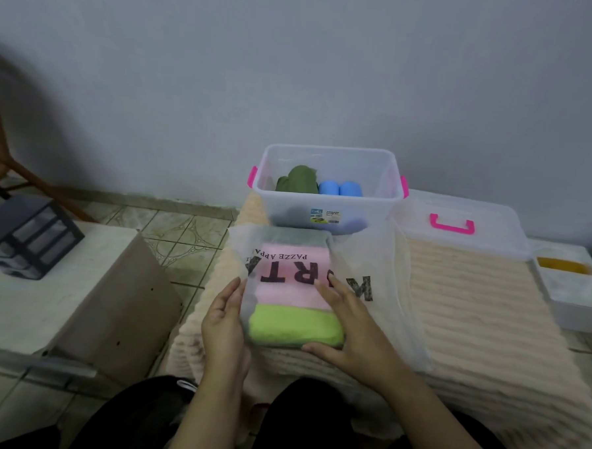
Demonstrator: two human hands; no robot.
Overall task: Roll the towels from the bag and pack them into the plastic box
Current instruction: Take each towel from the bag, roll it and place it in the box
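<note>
A translucent bag [361, 258] with black lettering lies on a cream blanket [472, 302]. Inside it sit folded towels: a lime green towel [294, 325] at the near end, pink towels [296, 258] behind it, a grey one at the far end. My left hand [223, 318] rests against the bag's left edge, fingers apart. My right hand [348, 321] lies on top of the bag, thumb at the green towel's near corner. Behind stands the clear plastic box [389, 181] with pink handles, holding a dark green towel [298, 180] and two blue rolls [341, 188].
The box lid [459, 219] with a pink handle lies right of the box. A white tray [572, 290] with something yellow sits at far right. A dark drawer unit [30, 234] stands on a pale table at left. Tiled floor shows between.
</note>
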